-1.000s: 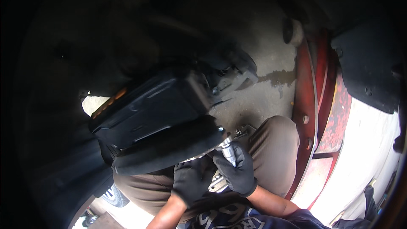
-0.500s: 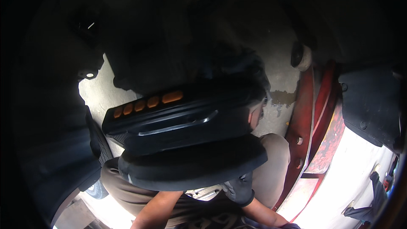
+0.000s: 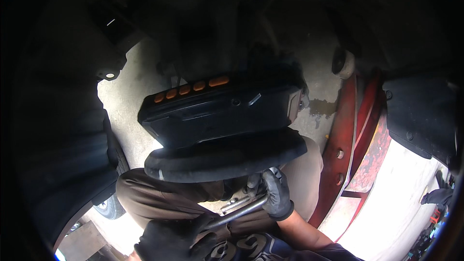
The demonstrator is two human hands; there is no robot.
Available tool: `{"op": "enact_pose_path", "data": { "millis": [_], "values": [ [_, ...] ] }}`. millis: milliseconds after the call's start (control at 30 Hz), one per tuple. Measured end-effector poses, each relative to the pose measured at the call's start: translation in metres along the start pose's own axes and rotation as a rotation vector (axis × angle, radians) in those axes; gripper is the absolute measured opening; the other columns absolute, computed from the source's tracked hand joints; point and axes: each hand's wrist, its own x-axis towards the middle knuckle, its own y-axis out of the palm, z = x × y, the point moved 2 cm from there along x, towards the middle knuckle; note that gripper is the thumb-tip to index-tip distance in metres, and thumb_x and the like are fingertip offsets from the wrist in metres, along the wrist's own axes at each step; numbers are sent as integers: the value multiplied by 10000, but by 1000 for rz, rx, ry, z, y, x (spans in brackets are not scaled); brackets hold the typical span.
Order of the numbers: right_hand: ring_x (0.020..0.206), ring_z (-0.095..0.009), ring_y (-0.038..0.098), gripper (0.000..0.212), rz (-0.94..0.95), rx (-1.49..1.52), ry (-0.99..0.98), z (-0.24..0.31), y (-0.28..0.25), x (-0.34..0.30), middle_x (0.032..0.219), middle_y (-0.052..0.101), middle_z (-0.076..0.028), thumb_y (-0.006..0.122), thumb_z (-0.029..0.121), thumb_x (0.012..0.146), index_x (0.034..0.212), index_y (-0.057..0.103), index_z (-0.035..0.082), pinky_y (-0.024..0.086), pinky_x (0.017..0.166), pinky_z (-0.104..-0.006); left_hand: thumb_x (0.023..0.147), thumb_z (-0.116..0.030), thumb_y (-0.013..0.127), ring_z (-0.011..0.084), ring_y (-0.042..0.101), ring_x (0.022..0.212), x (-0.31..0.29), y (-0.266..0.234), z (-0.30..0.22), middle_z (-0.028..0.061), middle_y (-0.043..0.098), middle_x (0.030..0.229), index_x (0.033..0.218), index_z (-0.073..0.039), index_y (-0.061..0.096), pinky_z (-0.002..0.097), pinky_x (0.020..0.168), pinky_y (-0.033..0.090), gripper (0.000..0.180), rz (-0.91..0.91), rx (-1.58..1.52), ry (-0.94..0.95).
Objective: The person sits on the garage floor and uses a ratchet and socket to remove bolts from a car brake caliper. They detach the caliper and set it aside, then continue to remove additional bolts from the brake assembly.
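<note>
A bare metal bar (image 3: pixel 238 215) slants up to the right across my lap. At its lower end my left hand (image 3: pixel 169 237), in a dark glove, is closed round it, the fingers mostly in shadow. My right hand (image 3: pixel 278 195), in a grey glove, is closed on the upper end, just under a curved black panel (image 3: pixel 227 162). Behind that panel is a black box-shaped part (image 3: pixel 222 116) with a row of orange ovals. Short metal pieces (image 3: pixel 234 204) show between my knees, beyond the bar.
Red metal beams (image 3: pixel 340 164) run along the right, with a pale round end piece (image 3: pixel 343 65) at their far end. A dark panel (image 3: pixel 420 121) hangs at the far right. Large dark bodywork (image 3: pixel 63 154) fills the left, with a wheel (image 3: pixel 108 209) below it.
My left hand, earlier hidden beneath the black panel, now shows lower left with the bar. My right hand has come up slightly. The black parts appear higher in view.
</note>
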Motion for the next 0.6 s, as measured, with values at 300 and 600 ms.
{"op": "enact_pose_path", "data": {
  "millis": [300, 600],
  "values": [
    [746, -54, 595, 157, -175, -136, 100, 12, 14, -2, 930, 654, -8, 628, 171, 1082, 1193, 610, 63, 515, 671, -224, 994, -628, 556, 233, 680, 709, 0, 74, 56, 162, 713, 877, 988, 81, 697, 368, 807, 546, 723, -682, -1320, -100],
    [686, -69, 562, 151, -97, -81, 169, 16, 13, 9, 825, 608, 4, 690, 179, 1029, 1154, 631, 117, 468, 577, -250, 1090, -664, 207, 242, 560, 484, 6, 48, 14, 119, 609, 539, 810, -17, 805, 472, 746, 558, 924, -308, -1167, 599]
  ]
}}
